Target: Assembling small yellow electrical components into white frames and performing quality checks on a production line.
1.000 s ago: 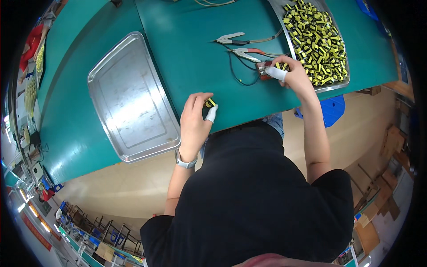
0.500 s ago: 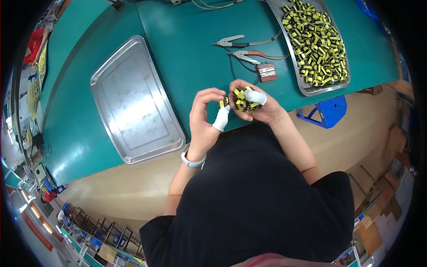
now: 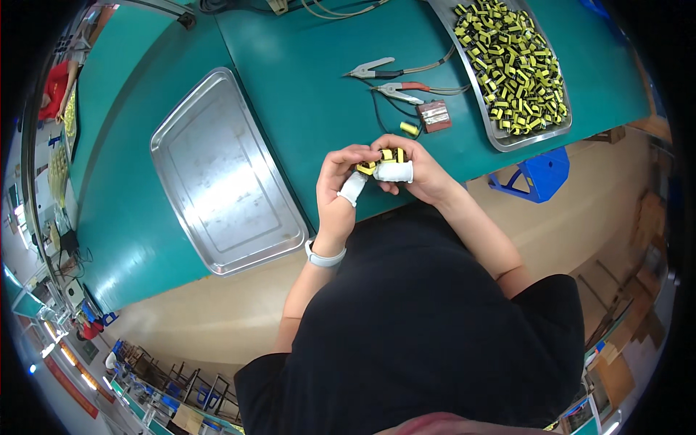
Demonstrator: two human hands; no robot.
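Observation:
My left hand (image 3: 339, 183) pinches a small yellow-and-black transformer (image 3: 367, 168) between thumb and fingers; a white cover wraps the thumb. Right against it, my right hand (image 3: 428, 174) is closed round several more such transformers (image 3: 391, 155), its thumb also in a white cover and lying across them. Fingers partly hide the pieces. Just beyond the right hand, a single yellow piece (image 3: 409, 128) lies on the green table (image 3: 319, 94). Beside it sits a brown block with a silvery band (image 3: 434, 116).
An empty metal tray (image 3: 232, 181) lies to the left. At the far right stands a metal tray (image 3: 500, 142) heaped with transformers. Two clip leads (image 3: 373, 70) with cables lie beyond my hands. A blue stool (image 3: 540, 177) is below the table's right edge.
My hands have come together, and the left-hand transformer now meets those in the right hand. A yellow piece now lies on the table near the brown block, where none showed before.

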